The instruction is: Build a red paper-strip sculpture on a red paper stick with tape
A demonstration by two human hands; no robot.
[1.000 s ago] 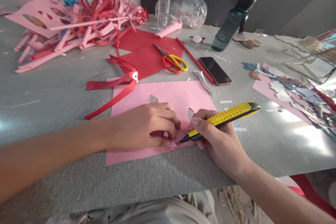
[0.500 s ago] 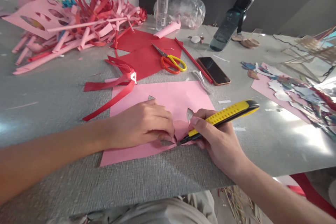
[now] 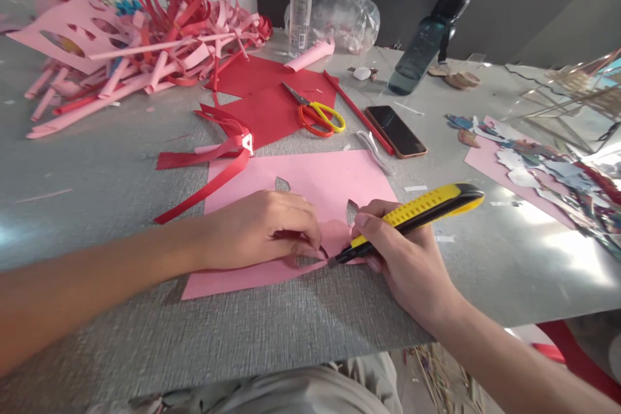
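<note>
My right hand [image 3: 412, 265] is closed around a yellow and black utility knife [image 3: 422, 210]. The knife's tip points down and left at the near edge of a pink sheet of paper [image 3: 242, 278] with several holes cut in it. Across the sheet lies my left hand [image 3: 272, 226], its fingers curled and pinching the paper beside a cut-out near that edge. Part of the pinch is hidden behind the fingers. Red paper strips [image 3: 208, 191], joined at one end, overlap the sheet's left side.
Beyond the sheet are red paper [image 3: 272, 110], scissors [image 3: 320, 118] and a phone [image 3: 396, 132]. A heap of pink and red paper strips [image 3: 160, 65] fills the back left. Bottles [image 3: 414, 58] stand behind; paper cut-outs [image 3: 548, 174] lie right. The table's near edge borders my lap.
The knife tip has shifted slightly right, off the narrow strip by the cut-out. The sheet's near left corner has moved up a little, and my left fingers stay at the cut-out.
</note>
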